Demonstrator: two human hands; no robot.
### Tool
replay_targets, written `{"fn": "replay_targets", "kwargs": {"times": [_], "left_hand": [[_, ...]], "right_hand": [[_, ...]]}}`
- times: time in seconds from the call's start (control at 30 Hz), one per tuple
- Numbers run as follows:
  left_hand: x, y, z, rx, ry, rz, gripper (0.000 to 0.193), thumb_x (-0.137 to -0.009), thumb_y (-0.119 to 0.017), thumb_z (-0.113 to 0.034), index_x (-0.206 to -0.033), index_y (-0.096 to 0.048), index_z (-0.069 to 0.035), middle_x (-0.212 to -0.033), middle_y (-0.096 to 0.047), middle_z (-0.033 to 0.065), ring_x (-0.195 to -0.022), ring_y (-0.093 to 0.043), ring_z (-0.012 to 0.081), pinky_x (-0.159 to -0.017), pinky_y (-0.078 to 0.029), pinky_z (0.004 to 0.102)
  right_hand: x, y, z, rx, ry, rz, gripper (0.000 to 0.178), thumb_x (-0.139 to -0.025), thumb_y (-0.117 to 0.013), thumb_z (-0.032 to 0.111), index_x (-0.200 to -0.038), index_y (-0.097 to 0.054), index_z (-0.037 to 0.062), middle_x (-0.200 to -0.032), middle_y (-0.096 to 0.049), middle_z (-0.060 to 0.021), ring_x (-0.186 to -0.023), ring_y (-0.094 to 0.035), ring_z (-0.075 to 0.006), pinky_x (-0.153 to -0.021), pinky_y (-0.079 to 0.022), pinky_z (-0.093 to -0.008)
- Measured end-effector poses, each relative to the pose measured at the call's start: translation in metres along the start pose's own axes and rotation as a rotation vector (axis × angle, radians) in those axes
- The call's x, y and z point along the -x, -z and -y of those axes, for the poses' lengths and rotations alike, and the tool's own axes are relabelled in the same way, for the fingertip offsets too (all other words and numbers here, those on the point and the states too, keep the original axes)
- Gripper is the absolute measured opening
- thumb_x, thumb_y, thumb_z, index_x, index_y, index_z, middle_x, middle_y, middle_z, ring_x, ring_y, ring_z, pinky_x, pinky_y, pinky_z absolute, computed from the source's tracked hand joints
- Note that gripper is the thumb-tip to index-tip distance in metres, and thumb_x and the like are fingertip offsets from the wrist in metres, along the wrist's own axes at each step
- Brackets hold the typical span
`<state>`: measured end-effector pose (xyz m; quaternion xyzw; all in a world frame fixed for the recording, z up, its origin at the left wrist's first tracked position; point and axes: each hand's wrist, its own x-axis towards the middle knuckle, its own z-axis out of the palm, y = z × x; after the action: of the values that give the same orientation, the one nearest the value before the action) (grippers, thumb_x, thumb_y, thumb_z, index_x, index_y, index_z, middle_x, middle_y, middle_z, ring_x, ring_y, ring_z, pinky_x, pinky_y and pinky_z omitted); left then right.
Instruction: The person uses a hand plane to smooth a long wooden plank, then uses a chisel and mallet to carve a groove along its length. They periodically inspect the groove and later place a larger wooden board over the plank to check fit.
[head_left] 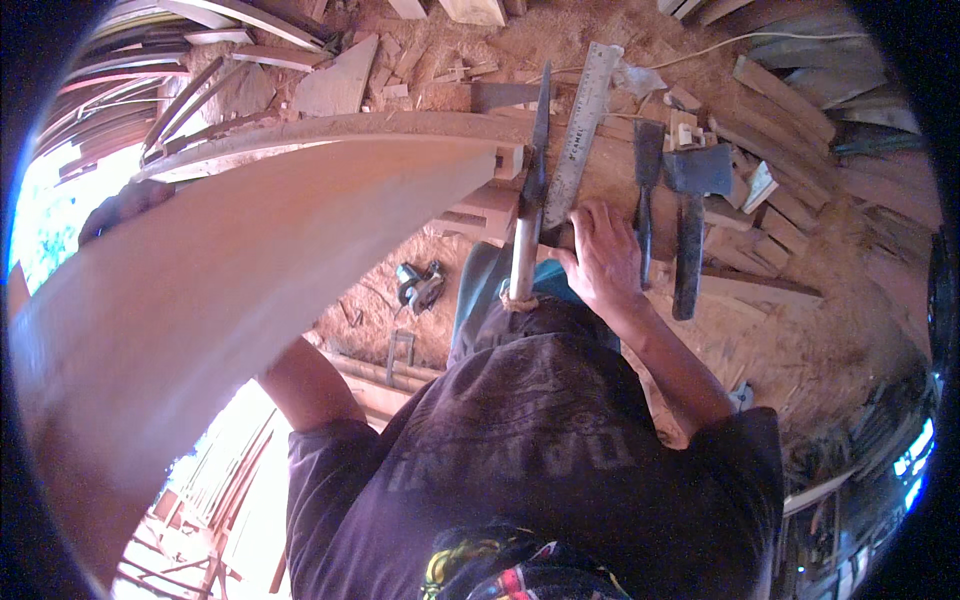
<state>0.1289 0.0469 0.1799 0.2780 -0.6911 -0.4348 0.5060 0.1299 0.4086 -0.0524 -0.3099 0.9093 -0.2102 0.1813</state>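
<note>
A wide curved plank (250,260) fills the view to the left, its shaped face looking smooth; the left hand (125,205) grips its far edge. The right hand (600,255) rests flat, fingers loose, on the tabletop (760,330) between a wood-handled blade (530,200), steel ruler (585,120), chisel (647,190) and hatchet (693,210), none picked up.

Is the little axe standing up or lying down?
Lying down. The axe rests flat on the wooden workbench, head away from the person, handle toward them, beside the right hand.
</note>
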Motion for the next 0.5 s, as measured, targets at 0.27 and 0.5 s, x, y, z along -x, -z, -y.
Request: {"fn": "replay_targets", "kwargs": {"times": [0.27,0.5], "left_hand": [[0.006,-0.018,0.010,0.044,-0.017,0.028,0.109,-0.102,-0.007,-0.086,-0.164,-0.038,-0.002,-0.167,-0.038,0.0204,-0.149,-0.042,0.0354,-0.132,-0.027,0.0559],[-0.042,-0.003,0.072,0.072,0.045,0.045,0.081,-0.113,-0.031,-0.063,-0.155,-0.047,0.005,-0.145,-0.057,0.0181,-0.135,-0.055,0.0301,-0.118,-0.044,0.0478]], "right_hand": [[0.008,-0.021,0.008,0.242,-0.048,-0.046,0.057,-0.080,-0.092,0.030,-0.119,-0.063,0.0013,-0.128,-0.064,-0.0192,-0.120,-0.065,-0.0403,-0.095,-0.059,-0.0477],[-0.002,0.016,0.011,-0.061,-0.309,0.006,0.059,-0.084,-0.090,0.035,-0.126,-0.063,0.0021,-0.122,-0.073,-0.0229,-0.113,-0.072,-0.0404,-0.096,-0.058,-0.0490]]}}
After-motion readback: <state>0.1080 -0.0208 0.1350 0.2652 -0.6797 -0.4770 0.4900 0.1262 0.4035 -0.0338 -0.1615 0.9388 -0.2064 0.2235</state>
